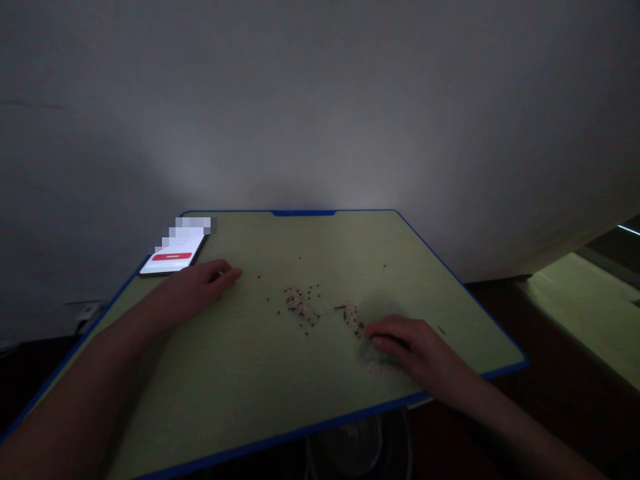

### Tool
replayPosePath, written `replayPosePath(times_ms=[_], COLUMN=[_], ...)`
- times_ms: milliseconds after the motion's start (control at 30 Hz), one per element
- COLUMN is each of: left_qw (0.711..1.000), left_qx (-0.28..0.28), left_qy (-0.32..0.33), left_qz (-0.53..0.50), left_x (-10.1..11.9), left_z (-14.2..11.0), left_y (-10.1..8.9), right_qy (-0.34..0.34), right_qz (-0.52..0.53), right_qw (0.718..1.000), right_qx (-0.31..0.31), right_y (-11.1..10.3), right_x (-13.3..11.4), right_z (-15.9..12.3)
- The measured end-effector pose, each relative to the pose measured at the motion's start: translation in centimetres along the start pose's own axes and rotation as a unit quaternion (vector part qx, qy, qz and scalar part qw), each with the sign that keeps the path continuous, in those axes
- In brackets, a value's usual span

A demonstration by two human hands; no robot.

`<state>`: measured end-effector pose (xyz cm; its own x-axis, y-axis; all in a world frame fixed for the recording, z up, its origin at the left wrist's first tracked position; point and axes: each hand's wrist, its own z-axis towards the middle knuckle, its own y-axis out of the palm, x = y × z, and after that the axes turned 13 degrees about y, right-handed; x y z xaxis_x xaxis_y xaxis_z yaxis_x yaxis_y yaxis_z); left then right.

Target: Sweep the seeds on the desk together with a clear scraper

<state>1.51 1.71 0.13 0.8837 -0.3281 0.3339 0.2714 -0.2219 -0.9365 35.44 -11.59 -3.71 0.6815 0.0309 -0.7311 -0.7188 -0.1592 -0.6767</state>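
Note:
My left hand [200, 285] lies flat on the pale green table [310, 247], fingers stretched out toward the middle, holding nothing. It rests just right of a lit phone [173, 257] at the table's far left corner. My right hand [413, 350] rests near the front right edge with its fingers curled down onto a pale heap of grains [373, 360]. Whether the fingers grip any grains is hidden. Small piles of mixed light and dark grains [301, 305] lie between the hands, and a second patch [353, 316] sits by my right fingertips.
The table has a blue rim [300, 433] and stands against a plain wall. A second green surface [590, 307] is at the right, across a dark gap. A round pale object [353, 443] shows below the front edge. The room is dim.

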Motion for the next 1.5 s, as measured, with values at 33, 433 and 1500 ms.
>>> replayPosePath(times_ms=[33, 433, 1500], left_qw=[1.0, 1.0, 1.0], left_qx=[0.002, 0.005, 0.006], left_qy=[0.0, 0.011, 0.011], left_qz=[-0.001, -0.01, -0.01], left_x=[0.1, -0.3, -0.4], left_z=[0.0, 0.1, 0.2], left_y=[0.0, 0.2, 0.2], right_qy=[-0.003, -0.029, 0.008], right_qz=[0.002, -0.003, -0.061], right_qw=[1.0, 0.997, 0.993], right_qx=[-0.001, -0.075, 0.103], right_y=[0.1, 1.1, 0.1], right_x=[-0.2, -1.9, 1.0], right_z=[-0.1, -1.5, -3.4])
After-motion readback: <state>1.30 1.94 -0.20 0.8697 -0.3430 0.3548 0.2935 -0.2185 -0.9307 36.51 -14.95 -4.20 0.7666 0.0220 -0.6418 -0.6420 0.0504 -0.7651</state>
